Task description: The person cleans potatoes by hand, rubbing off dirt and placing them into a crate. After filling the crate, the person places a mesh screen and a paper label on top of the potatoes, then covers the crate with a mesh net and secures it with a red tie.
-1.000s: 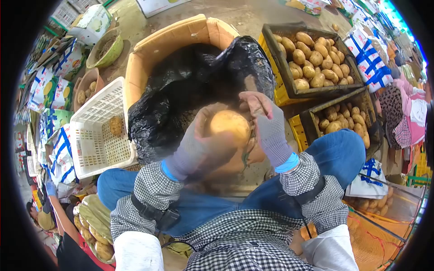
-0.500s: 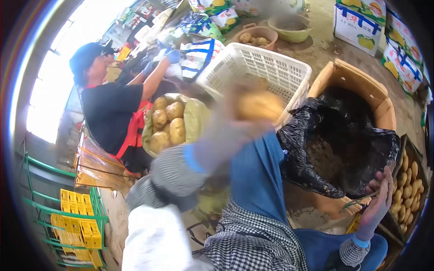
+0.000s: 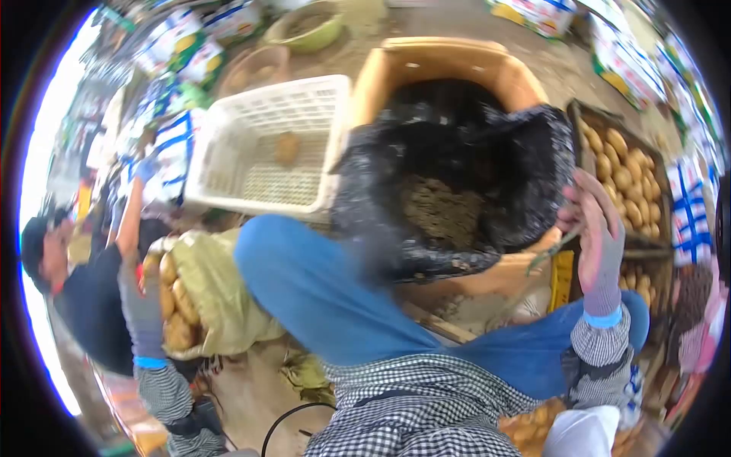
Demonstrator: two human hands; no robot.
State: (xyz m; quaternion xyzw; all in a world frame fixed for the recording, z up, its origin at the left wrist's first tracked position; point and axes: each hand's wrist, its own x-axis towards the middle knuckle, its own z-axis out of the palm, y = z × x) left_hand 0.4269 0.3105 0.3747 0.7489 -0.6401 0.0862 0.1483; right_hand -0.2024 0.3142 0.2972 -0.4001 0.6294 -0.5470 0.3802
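At the left, my left hand (image 3: 142, 293) in a grey glove reaches to the side of an olive sack (image 3: 228, 293) filled with potatoes (image 3: 179, 305). Its fingers are blurred and partly hidden, so their grip does not show. My right hand (image 3: 598, 228), in a glove with bare fingertips, is beside the rim of a black plastic bag (image 3: 449, 263), fingers stretched out and apart. The bag lines a cardboard box (image 3: 445, 57) and has dark soil (image 3: 442, 212) inside. A greenish string (image 3: 554, 247) hangs by that hand.
A white plastic crate (image 3: 266, 204) with one potato (image 3: 287, 148) stands left of the box. Wooden crates of potatoes (image 3: 624, 179) are at the right. Basins (image 3: 308, 38) and printed cartons (image 3: 620, 65) stand farther back. A co-worker (image 3: 87, 297) works at the left.
My left hand has moved from over the white crate, where it held a potato, down left to the sack. My right hand stays by the bag's rim. The view has turned.
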